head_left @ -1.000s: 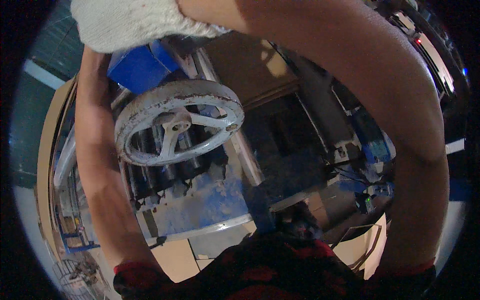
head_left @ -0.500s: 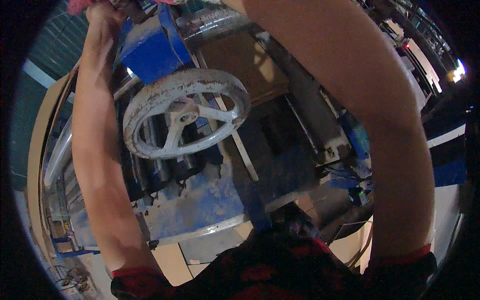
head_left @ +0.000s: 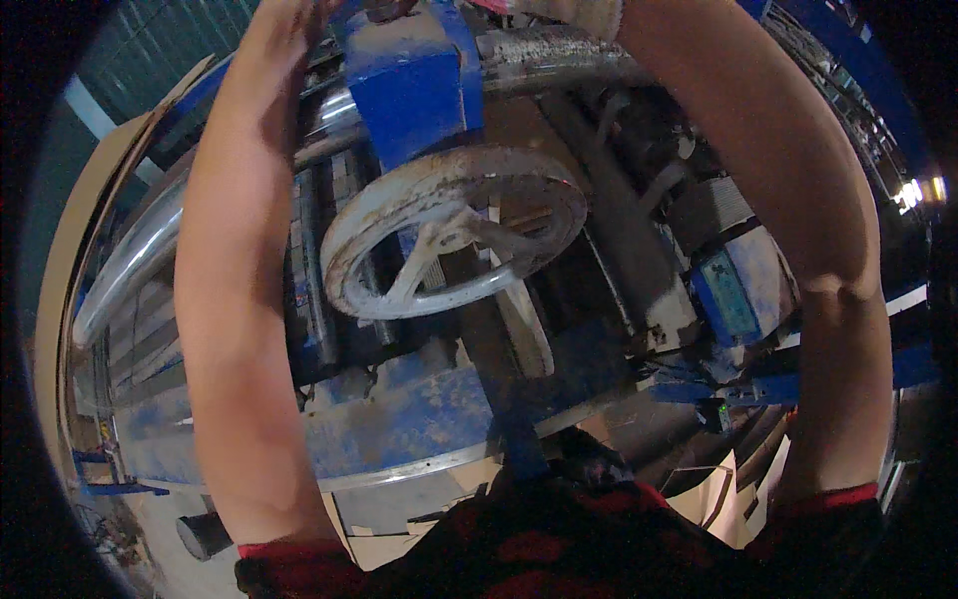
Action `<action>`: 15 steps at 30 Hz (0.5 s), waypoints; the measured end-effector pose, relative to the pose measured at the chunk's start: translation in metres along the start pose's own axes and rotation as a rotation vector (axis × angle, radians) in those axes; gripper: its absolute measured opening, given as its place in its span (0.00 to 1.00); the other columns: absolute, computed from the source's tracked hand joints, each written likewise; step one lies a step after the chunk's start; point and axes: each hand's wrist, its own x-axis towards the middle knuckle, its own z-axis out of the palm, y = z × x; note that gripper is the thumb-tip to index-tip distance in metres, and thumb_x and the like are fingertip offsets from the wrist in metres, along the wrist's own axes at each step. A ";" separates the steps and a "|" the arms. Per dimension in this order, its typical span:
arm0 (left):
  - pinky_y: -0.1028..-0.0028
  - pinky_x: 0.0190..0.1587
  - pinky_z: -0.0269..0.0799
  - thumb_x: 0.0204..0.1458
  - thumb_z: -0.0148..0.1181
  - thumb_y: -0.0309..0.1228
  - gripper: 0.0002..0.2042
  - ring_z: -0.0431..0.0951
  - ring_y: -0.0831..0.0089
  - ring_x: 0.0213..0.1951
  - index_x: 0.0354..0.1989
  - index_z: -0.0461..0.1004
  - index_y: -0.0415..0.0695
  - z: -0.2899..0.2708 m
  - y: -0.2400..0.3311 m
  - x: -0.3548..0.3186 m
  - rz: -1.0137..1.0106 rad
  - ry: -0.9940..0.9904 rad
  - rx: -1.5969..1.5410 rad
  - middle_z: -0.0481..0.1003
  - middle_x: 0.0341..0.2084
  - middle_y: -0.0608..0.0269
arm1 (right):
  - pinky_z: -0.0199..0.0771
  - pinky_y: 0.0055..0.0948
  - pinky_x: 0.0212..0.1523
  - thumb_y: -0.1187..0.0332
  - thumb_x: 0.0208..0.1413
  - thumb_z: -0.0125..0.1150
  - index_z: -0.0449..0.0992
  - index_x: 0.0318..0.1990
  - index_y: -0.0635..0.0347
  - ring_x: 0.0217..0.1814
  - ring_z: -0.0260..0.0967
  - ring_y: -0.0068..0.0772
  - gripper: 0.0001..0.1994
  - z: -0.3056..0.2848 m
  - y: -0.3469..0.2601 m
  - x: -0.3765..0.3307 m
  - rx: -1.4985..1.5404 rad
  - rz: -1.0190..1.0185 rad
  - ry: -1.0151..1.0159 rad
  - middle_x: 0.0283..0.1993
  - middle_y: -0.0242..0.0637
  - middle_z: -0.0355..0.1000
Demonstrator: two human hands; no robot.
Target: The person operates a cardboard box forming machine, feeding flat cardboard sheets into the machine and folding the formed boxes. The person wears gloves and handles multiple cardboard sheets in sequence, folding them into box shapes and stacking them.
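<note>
Our grip sits right at the upper edge of the view: of our left hand point(head_left: 302, 8) only the base near the wrist shows, and of our right hand point(head_left: 589, 14) only some pale glove fabric, so we cannot tell whether the fingers are spread or closed, or on what. The blue housing point(head_left: 411, 100) stands upper centre between our hands, and the scuffed metal roller point(head_left: 564, 62) runs off to its right, just below the glove. For reaching this far forward, we judge it best to spread the effort over both arms, keep loose glove fabric off the roller's surface, and bring the hands to where we can see them. Just below the housing, the worn grey handwheel point(head_left: 454, 235) tilts between our forearms; it seems the chief obstacle, its rim lying close to our left forearm point(head_left: 239, 290), so our elbows are better held wide. Beneath it lies the paint-worn blue deck point(head_left: 399, 414). Farther out, a curved shiny rail point(head_left: 130, 270) and a tan board point(head_left: 80, 230) stand at left, and cardboard pieces point(head_left: 714, 494) lie at lower right, well apart from our hands.
</note>
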 end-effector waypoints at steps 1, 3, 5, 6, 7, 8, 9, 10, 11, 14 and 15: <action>0.65 0.42 0.65 0.60 0.46 0.46 0.17 0.68 0.70 0.39 0.41 0.70 0.44 0.001 0.001 0.001 0.001 -0.008 -0.001 0.71 0.36 0.62 | 0.74 0.37 0.41 0.63 0.61 0.44 0.68 0.51 0.62 0.48 0.70 0.38 0.16 0.001 0.002 0.005 -0.002 -0.010 0.011 0.49 0.45 0.69; 0.65 0.41 0.65 0.60 0.46 0.46 0.17 0.69 0.70 0.38 0.40 0.70 0.44 0.002 0.004 0.002 -0.012 -0.012 0.000 0.71 0.35 0.62 | 0.74 0.37 0.41 0.63 0.61 0.44 0.67 0.52 0.62 0.49 0.70 0.38 0.16 -0.001 0.000 0.011 -0.031 -0.096 0.082 0.49 0.45 0.69; 0.65 0.40 0.65 0.60 0.47 0.46 0.17 0.69 0.70 0.37 0.39 0.71 0.44 0.000 0.008 0.001 -0.002 -0.005 -0.002 0.71 0.34 0.63 | 0.75 0.37 0.41 0.65 0.61 0.45 0.68 0.51 0.62 0.48 0.71 0.36 0.15 -0.007 -0.014 0.010 -0.565 -0.396 0.313 0.48 0.44 0.70; 0.65 0.39 0.65 0.60 0.47 0.46 0.17 0.69 0.70 0.37 0.39 0.71 0.44 -0.002 0.011 0.000 -0.001 -0.004 0.001 0.71 0.33 0.63 | 0.76 0.37 0.41 0.68 0.59 0.47 0.68 0.49 0.62 0.46 0.72 0.36 0.13 -0.016 -0.017 0.004 -0.676 -0.222 0.380 0.47 0.44 0.70; 0.65 0.39 0.65 0.60 0.47 0.47 0.17 0.69 0.71 0.36 0.39 0.71 0.44 -0.004 0.016 -0.001 0.004 -0.009 0.002 0.71 0.33 0.63 | 0.77 0.37 0.41 0.70 0.58 0.49 0.69 0.48 0.63 0.45 0.73 0.36 0.12 -0.032 -0.022 -0.007 -0.779 -0.042 0.443 0.46 0.45 0.71; 0.65 0.38 0.65 0.60 0.47 0.47 0.17 0.69 0.71 0.36 0.38 0.71 0.44 -0.008 0.022 -0.003 0.012 -0.023 0.005 0.71 0.32 0.63 | 0.78 0.36 0.39 0.74 0.57 0.47 0.69 0.46 0.63 0.41 0.74 0.38 0.10 -0.058 -0.044 -0.036 -0.868 0.418 0.228 0.43 0.45 0.72; 0.65 0.38 0.66 0.60 0.47 0.47 0.17 0.70 0.71 0.35 0.38 0.71 0.44 -0.013 0.031 -0.006 0.030 -0.052 -0.002 0.71 0.32 0.63 | 0.75 0.36 0.45 0.74 0.58 0.47 0.68 0.46 0.65 0.44 0.72 0.39 0.10 -0.065 -0.054 -0.063 -0.284 0.493 0.464 0.44 0.47 0.70; 0.65 0.37 0.66 0.59 0.47 0.47 0.17 0.70 0.71 0.34 0.38 0.72 0.44 -0.016 0.041 -0.010 0.062 -0.086 -0.026 0.72 0.31 0.64 | 0.73 0.36 0.50 0.74 0.58 0.47 0.68 0.46 0.67 0.48 0.70 0.39 0.10 -0.072 -0.066 -0.091 0.293 0.453 0.768 0.45 0.48 0.69; 0.71 0.26 0.58 0.60 0.48 0.44 0.16 0.60 0.75 0.21 0.25 0.69 0.48 -0.012 0.051 -0.009 0.059 0.239 -0.113 0.63 0.18 0.72 | 0.69 0.36 0.53 0.72 0.58 0.48 0.66 0.49 0.67 0.51 0.68 0.40 0.13 -0.076 -0.067 -0.120 0.475 0.277 0.874 0.48 0.48 0.68; 0.68 0.58 0.63 0.58 0.46 0.50 0.29 0.69 0.68 0.55 0.62 0.59 0.44 -0.025 0.099 -0.038 0.157 0.178 0.072 0.63 0.58 0.50 | 0.60 0.35 0.62 0.65 0.60 0.50 0.60 0.58 0.69 0.60 0.61 0.41 0.22 -0.075 -0.075 -0.226 0.423 0.042 0.648 0.56 0.46 0.63; 0.73 0.56 0.64 0.49 0.56 0.56 0.39 0.70 0.65 0.54 0.64 0.55 0.44 -0.025 0.114 -0.053 0.221 0.126 0.076 0.64 0.57 0.47 | 0.61 0.34 0.60 0.67 0.58 0.50 0.62 0.57 0.68 0.58 0.63 0.42 0.21 -0.077 -0.091 -0.266 0.133 0.126 0.606 0.55 0.46 0.65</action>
